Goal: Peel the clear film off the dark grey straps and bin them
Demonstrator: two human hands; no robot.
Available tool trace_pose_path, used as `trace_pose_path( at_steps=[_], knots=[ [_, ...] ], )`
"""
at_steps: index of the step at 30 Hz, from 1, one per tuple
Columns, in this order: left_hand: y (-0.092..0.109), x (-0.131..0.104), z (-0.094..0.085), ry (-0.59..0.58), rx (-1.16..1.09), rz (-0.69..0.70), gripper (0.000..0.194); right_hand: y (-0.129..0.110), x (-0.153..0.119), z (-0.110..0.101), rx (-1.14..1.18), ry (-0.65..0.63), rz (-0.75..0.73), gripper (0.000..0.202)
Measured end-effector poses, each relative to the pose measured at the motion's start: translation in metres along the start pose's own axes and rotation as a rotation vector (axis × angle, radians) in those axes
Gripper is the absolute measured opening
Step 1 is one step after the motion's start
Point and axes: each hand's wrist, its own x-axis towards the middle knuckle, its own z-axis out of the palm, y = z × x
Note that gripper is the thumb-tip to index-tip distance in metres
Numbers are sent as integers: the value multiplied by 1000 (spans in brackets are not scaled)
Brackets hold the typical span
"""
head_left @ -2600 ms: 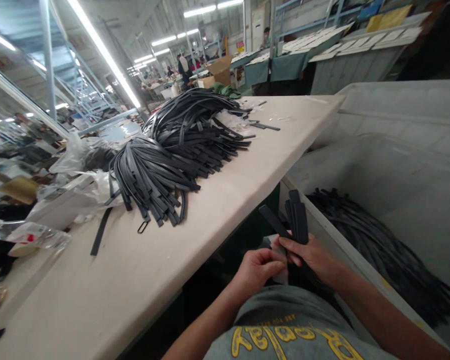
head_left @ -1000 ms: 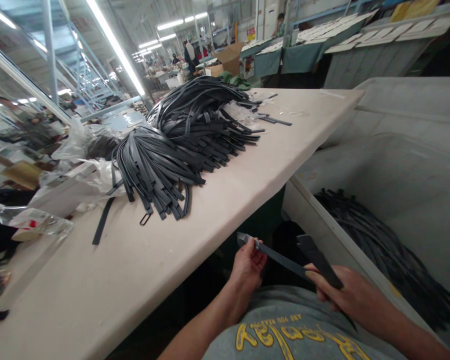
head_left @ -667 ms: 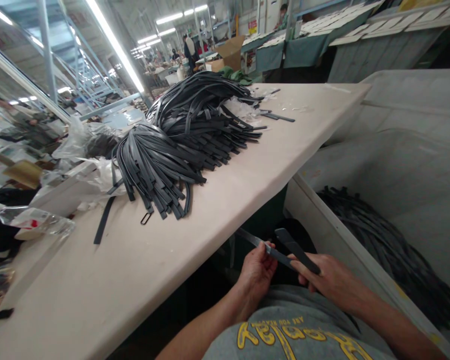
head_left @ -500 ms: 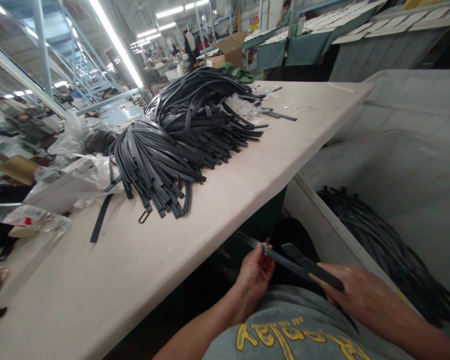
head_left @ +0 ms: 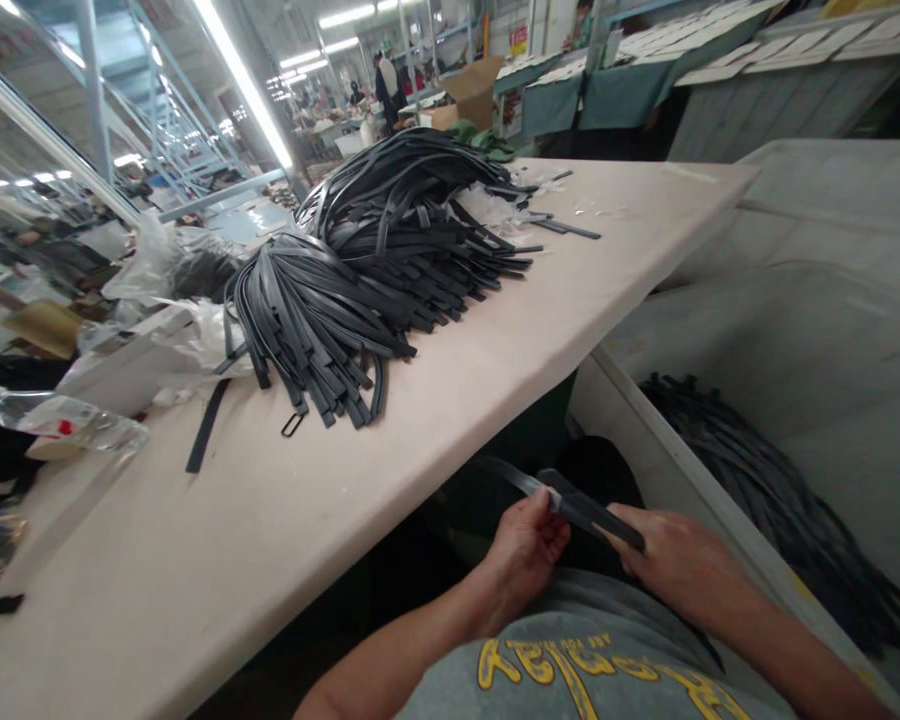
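Observation:
Below the table edge, in front of my body, my left hand is closed, its thumb and fingertips pinching a long dark grey strap. One end of this strap runs away under the table; the other passes toward my right hand. That hand is wrapped round a flat black strip whose rounded end points at my left fingertips. The strip looks like a strap, and its far part is covered by my palm. On the table lies a large heap of black straps, fanned toward me.
The pale table runs diagonally, its edge close to my hands. To my right, a big white bin holds more dark straps. A metal loop, a loose strap and plastic bags lie on the left.
My right hand has moved left with the black strip, bringing it close to my left fingertips. My left hand has shifted slightly right, still pinching the strap.

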Motion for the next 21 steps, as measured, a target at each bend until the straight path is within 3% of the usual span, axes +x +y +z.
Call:
trace_pose_path(
  at_steps=[4, 10, 16, 21],
  knots=[
    [0, 1, 2, -2, 22, 16, 17, -10, 20, 7, 87, -30, -35, 40],
    [15, 6, -3, 59, 22, 47, 14, 14, -2, -3, 127, -48, 30, 42],
    [3, 0, 5, -17, 67, -9, 15, -5, 16, 1, 123, -7, -13, 43],
    [17, 4, 3, 46, 42, 79, 14, 14, 3, -3, 172, -70, 21, 43]
  ],
)
